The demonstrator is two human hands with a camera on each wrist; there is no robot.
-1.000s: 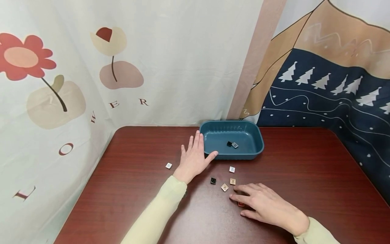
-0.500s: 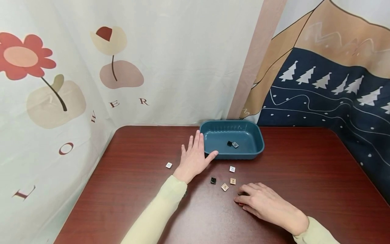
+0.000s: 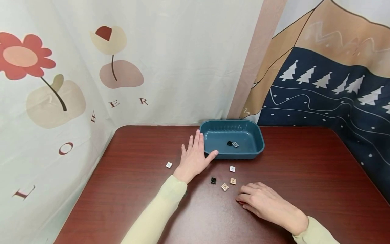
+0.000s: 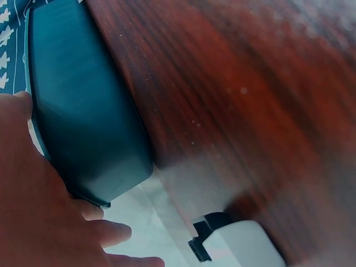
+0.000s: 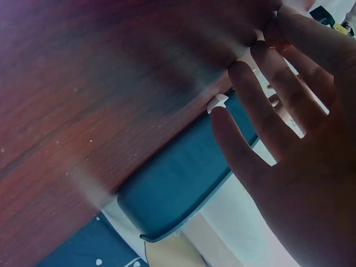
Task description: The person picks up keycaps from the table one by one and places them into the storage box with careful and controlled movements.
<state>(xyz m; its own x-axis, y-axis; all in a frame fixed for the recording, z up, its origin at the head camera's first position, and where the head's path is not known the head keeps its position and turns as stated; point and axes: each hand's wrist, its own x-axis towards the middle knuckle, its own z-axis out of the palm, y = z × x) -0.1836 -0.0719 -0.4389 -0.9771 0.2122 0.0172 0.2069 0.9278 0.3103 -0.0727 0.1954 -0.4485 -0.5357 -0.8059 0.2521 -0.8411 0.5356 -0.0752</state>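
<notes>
Red marks the small tile (image 3: pixel 242 202), near right, pinched between the right hand's (image 3: pixel 265 203) thumb and fingers; the step appears to be grasping, and lifting would need a steady pinch. Farther, the left hand (image 3: pixel 192 159), fingers extended, lies at the left of the blue tray (image 3: pixel 234 156).

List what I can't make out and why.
Head view: most of red tile, covered by the right hand.
Left wrist view: inside of tray, hidden by its wall.
Head view: markings on black tile outside tray, too small.
Head view: left sleeve, cut off by bottom edge.
</notes>
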